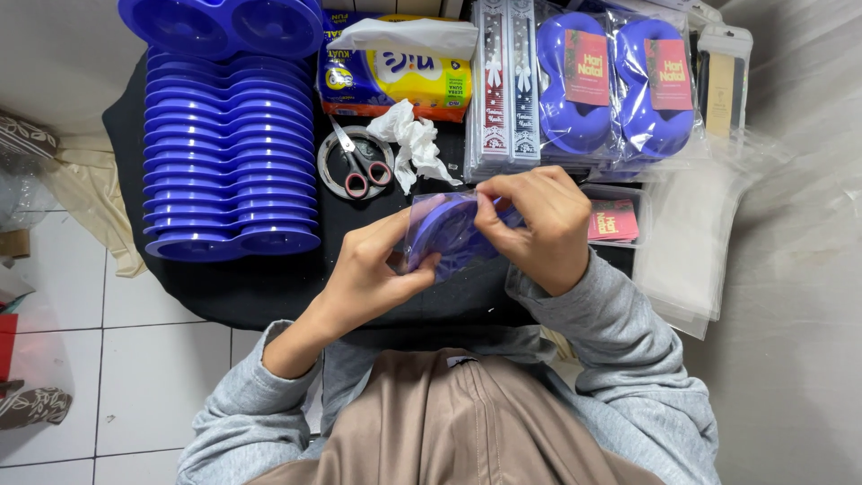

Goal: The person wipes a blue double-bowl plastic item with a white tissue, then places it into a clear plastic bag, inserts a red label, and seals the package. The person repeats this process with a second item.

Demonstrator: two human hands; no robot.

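Hands are meeting over the near edge of a black table in the head view, the only view here, and both are working on one blue tray wrapped in a clear plastic sleeve. The left hand is cupping the tray's lower left side, thumb pressing across the sleeve and fingers curled shut beneath it, seemingly to steady the piece against the pull from the other side. The right hand is gripping from above, its fingertips pinching closed on the tray's upper right end, probably so the film can be drawn along the plastic.

The tray is sitting just toward the person from the scissors, lifted off the table and tilting. Its long axis is running from lower left to upper right, with the higher end pointing toward the right hand and one broad face turning up toward the camera. How far the sleeve is covering it I cannot tell.

Left of the scissors, a tall stack of blue trays is lying within reach of the left hand. Beyond the scissors, a tissue pack is resting with a crumpled tissue beside it. Right of the scissors, bagged blue trays with red cards are lying side by side, next to narrow patterned boxes. Farther right, loose clear bags are piling up near the right hand, likely kept close for easy picking.
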